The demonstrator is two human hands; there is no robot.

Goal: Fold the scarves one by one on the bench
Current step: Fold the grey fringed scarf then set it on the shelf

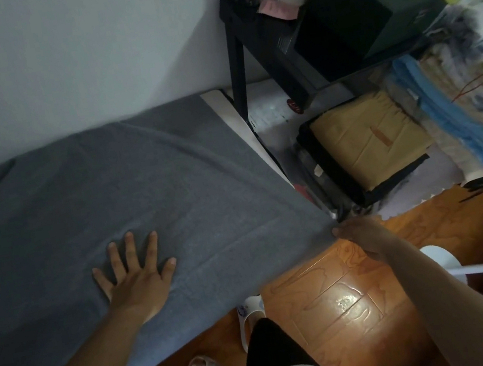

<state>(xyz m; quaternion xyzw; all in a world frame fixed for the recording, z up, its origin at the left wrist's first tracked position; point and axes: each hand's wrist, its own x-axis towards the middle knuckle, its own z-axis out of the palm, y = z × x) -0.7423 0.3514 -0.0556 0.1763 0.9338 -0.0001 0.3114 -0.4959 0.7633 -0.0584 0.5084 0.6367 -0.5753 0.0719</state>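
Grey scarf (144,179) lies spread across the worktop (223,106); left hand (136,275) presses flat on it, fingers splayed, while right hand (366,237) pinches its near-right corner.

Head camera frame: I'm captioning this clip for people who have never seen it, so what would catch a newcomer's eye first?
The big grey scarf spread over the bench fills the left and centre. The left hand presses flat on it with fingers spread, while the right hand pinches its near right corner beyond the bench edge. Below, a bright glare patch on the orange wooden floor draws the eye.
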